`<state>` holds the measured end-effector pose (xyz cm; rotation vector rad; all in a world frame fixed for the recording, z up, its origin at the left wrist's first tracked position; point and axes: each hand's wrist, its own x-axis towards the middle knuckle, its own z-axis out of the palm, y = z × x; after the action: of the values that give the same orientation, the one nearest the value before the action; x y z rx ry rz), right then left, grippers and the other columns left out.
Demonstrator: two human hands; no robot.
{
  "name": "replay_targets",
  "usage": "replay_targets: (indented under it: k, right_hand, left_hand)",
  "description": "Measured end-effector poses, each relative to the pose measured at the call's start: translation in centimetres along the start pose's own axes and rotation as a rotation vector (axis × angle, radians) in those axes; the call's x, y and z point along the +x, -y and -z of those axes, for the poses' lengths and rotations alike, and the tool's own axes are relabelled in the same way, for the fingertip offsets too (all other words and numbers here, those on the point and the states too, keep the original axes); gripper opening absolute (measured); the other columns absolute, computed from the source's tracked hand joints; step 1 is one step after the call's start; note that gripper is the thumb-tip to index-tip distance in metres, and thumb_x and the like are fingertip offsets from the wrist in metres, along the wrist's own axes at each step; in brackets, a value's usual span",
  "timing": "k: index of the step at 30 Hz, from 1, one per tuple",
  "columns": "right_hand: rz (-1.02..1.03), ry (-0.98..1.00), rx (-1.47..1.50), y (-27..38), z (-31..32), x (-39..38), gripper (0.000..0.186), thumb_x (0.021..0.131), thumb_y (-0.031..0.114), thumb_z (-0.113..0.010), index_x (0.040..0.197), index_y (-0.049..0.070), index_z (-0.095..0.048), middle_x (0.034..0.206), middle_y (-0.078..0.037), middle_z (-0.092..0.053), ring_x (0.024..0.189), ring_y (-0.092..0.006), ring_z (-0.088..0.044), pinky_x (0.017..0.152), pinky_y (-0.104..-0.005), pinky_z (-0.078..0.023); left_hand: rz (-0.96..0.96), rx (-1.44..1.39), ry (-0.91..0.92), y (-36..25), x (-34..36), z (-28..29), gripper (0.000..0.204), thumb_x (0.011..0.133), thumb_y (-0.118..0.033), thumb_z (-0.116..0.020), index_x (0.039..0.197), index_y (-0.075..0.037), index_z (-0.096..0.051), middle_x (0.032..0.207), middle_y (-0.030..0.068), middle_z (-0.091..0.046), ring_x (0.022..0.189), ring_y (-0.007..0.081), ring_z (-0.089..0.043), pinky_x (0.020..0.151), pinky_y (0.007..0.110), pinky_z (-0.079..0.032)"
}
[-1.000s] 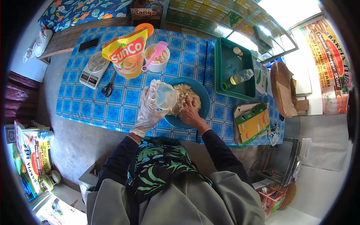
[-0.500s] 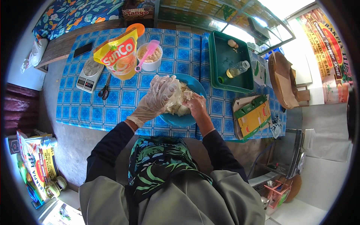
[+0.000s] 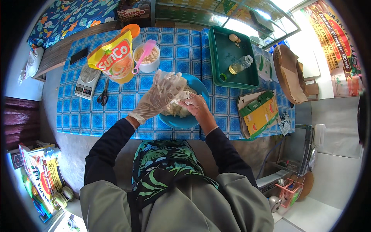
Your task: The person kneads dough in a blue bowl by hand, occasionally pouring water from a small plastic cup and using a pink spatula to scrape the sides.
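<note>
the left hand (image 3: 165,92), in a translucent glove, curves over the left side of a blue bowl (image 3: 178,123) on the desk (image 3: 85,116); whether its grip holds anything cannot be told. the bare right hand (image 3: 198,108) is at the bowl's right, its grip bent inward, though what it pinches is hidden. pale mixture (image 3: 176,111) lies in the bowl. beyond stands a white tub (image 3: 152,68) under a pink spoon (image 3: 144,54).
</note>
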<state>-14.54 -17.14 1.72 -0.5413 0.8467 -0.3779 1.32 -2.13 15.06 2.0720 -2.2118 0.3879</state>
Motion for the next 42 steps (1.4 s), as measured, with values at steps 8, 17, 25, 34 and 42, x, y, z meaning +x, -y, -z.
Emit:
replay_targets:
  k: [8, 17, 25, 34, 42]
  right_hand:
    - [0.414, 0.146, -1.731, 0.9, -6.1, -3.5, 0.020, 0.074, 0.000, -0.057, 0.088, -0.002, -0.071, 0.092, -0.018, -0.067, 0.106, -0.0431, -0.059, 0.085, -0.0697, -0.045]
    - [1.186, 0.684, -2.232, -2.7, -6.4, -3.8, 0.020, 0.074, 0.011, -0.061, 0.089, 0.001, -0.070, 0.099, -0.015, -0.066, 0.111, -0.0341, -0.051, 0.108, -0.0693, -0.022]
    - [0.834, 0.626, -2.363, -4.8, -5.6, 1.3, 0.013, 0.074, 0.010, -0.063, 0.085, 0.009, -0.070, 0.076, -0.012, -0.065, 0.095, -0.0344, -0.060, 0.110, -0.0639, -0.022]
    - [0.752, 0.694, -2.107, -3.0, -5.4, 0.3, 0.019, 0.069, 0.015, -0.067, 0.085, 0.005, -0.067, 0.083, -0.019, -0.064, 0.098, -0.0370, -0.059, 0.105, -0.0678, -0.026]
    - [0.882, 0.571, -2.241, -1.1, -9.5, -6.2, 0.019, 0.065, 0.013, -0.066, 0.075, -0.003, -0.068, 0.087, -0.023, -0.061, 0.108, -0.0436, -0.048, 0.102, -0.0637, -0.028]
  left_hand:
    - [0.512, -0.444, -0.435, 0.0, -4.5, -2.6, 0.113, 0.062, -0.016, -0.086, 0.151, -0.005, -0.017, 0.147, 0.0191, -0.037, 0.135, 0.0399, -0.036, 0.115, 0.054, -0.021]
    - [0.875, -0.568, -0.592, -0.4, -12.0, -4.2, 0.125, 0.064, -0.001, -0.083, 0.154, -0.007, 0.004, 0.147, 0.0242, -0.036, 0.135, 0.0339, -0.040, 0.112, 0.043, -0.032]
    - [1.093, -0.614, -0.700, 2.0, -14.6, -7.8, 0.125, 0.068, -0.007, -0.083, 0.154, -0.009, 0.007, 0.158, 0.0227, -0.012, 0.142, 0.0346, -0.030, 0.116, 0.040, -0.027]
    - [1.196, -0.698, -0.790, 2.7, -15.7, -10.8, 0.126, 0.071, -0.013, -0.085, 0.154, -0.008, 0.009, 0.160, 0.0203, 0.004, 0.147, 0.0318, -0.013, 0.118, 0.038, -0.019]
    - [1.171, -0.657, -0.751, 2.1, -18.1, -12.0, 0.116, 0.077, -0.012, -0.079, 0.154, -0.009, 0.008, 0.159, 0.0237, -0.003, 0.147, 0.0370, -0.011, 0.118, 0.044, -0.016]
